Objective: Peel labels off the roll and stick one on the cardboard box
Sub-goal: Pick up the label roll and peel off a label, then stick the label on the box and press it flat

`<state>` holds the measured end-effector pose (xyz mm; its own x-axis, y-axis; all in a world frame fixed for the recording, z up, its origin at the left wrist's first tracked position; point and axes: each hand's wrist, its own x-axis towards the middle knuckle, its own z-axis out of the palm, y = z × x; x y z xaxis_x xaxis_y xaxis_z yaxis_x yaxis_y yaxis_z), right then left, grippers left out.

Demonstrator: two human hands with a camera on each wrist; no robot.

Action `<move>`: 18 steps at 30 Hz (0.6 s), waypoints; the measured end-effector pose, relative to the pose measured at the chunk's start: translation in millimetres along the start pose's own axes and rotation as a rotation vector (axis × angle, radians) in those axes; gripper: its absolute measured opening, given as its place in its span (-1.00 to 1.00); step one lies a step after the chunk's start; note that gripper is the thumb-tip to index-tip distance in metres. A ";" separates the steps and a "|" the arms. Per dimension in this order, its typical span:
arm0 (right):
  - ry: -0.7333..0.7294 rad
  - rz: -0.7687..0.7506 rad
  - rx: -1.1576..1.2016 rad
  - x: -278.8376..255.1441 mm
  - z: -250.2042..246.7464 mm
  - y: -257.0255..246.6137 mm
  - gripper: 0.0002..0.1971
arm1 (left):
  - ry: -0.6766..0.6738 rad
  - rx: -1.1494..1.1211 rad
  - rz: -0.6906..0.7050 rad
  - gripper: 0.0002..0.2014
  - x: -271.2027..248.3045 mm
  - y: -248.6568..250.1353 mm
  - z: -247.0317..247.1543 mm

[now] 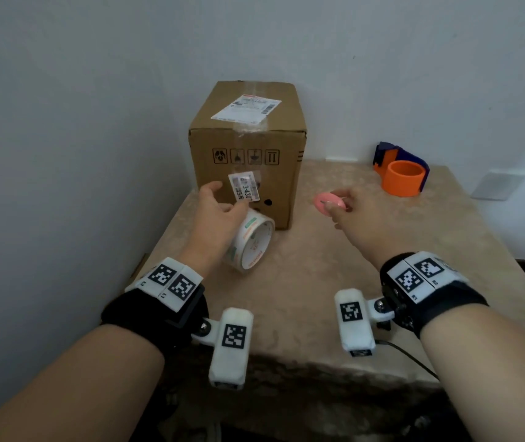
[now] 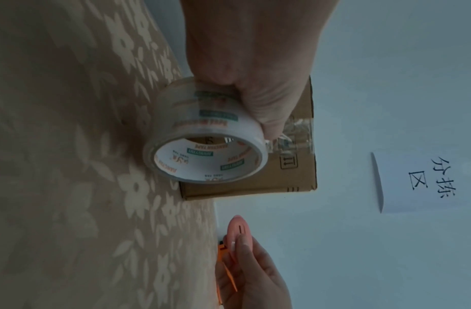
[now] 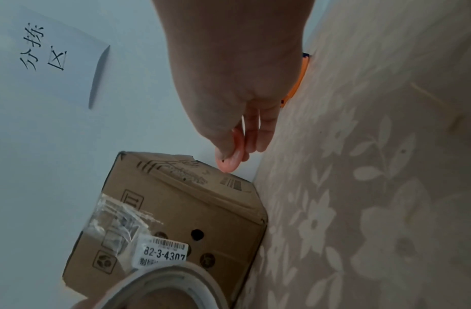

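The brown cardboard box stands upright on the table near the wall. A white barcode label lies on its front face under crinkled clear tape. My left hand grips a roll of clear tape right in front of the box, low by the label. The roll stands on edge, with its printed core facing the left wrist camera. My right hand pinches a small pink oval cutter to the right of the box, apart from it. In the right wrist view the pink cutter hovers near the box's side.
An orange and blue tape dispenser sits at the back right of the table. A beige flowered cloth covers the table, which ends at a front edge below my wrists. A paper sign hangs on the wall. Another shipping label is on the box top.
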<state>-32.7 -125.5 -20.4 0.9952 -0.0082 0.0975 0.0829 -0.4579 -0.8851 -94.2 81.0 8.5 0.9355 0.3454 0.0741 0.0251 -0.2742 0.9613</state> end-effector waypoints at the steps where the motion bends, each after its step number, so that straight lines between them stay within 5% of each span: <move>1: -0.003 -0.002 0.009 -1.2 1.2 -0.7 -0.68 | 0.014 0.002 0.021 -0.51 -2.4 1.4 -2.3; 5: 0.001 -0.016 0.086 -0.7 5.4 -6.3 -0.70 | -0.074 -0.044 0.156 -0.86 -8.9 18.1 -0.2; 11: 0.059 0.051 0.162 12.6 -8.5 -1.9 -0.75 | -0.471 0.021 0.230 -0.89 -4.2 35.1 52.4; 18: 0.244 0.262 0.109 20.2 -50.3 51.3 -0.65 | -0.449 0.516 0.559 -0.96 8.2 28.5 112.7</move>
<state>-11.0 -193.9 -41.0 0.9428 -0.3305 -0.0446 -0.1548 -0.3152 -0.9363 -46.0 -25.2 6.6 0.9058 -0.3163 0.2821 -0.4233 -0.7059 0.5679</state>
